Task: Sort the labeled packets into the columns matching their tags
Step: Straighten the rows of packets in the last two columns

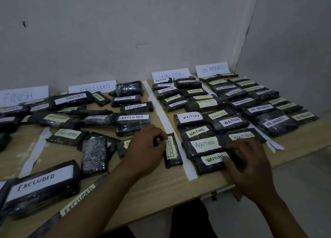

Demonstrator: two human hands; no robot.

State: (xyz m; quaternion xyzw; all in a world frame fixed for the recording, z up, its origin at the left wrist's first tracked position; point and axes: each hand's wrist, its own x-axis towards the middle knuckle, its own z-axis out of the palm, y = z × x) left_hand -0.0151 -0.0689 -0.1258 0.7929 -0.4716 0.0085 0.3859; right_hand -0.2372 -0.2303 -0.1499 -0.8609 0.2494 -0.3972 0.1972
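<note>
Black plastic-wrapped packets, each with a paper tag, cover the pale wooden worktop (pixel 146 187) in columns split by a long white tape strip (pixel 167 120) running front to back.

Just left of that strip lies a slim black packet with a yellowish EXCLUDED tag (pixel 172 151), set lengthwise. The left hand (pixel 146 146) is curled at its far left edge, fingers (pixel 159 136) bunched and touching the wrapper; whether they truly pinch it cannot be told.

Right of the strip, the right hand (pixel 249 164) rests with fingers spread flat on the nearest black packet with a white WAITING tag (pixel 210 163), the thumb on the tag's end.

The risks, as I judge them:
- The EXCLUDED packet's right edge almost meets the strip; a nudge could push it over the line.
- The WAITING packet sits close to the worktop's front edge, so a sliding press could tip it off.
- Glossy wrap looks slippery, so a light grip may slip.
- Dim light makes the pale tags hard to read, inviting a misfile.
</note>
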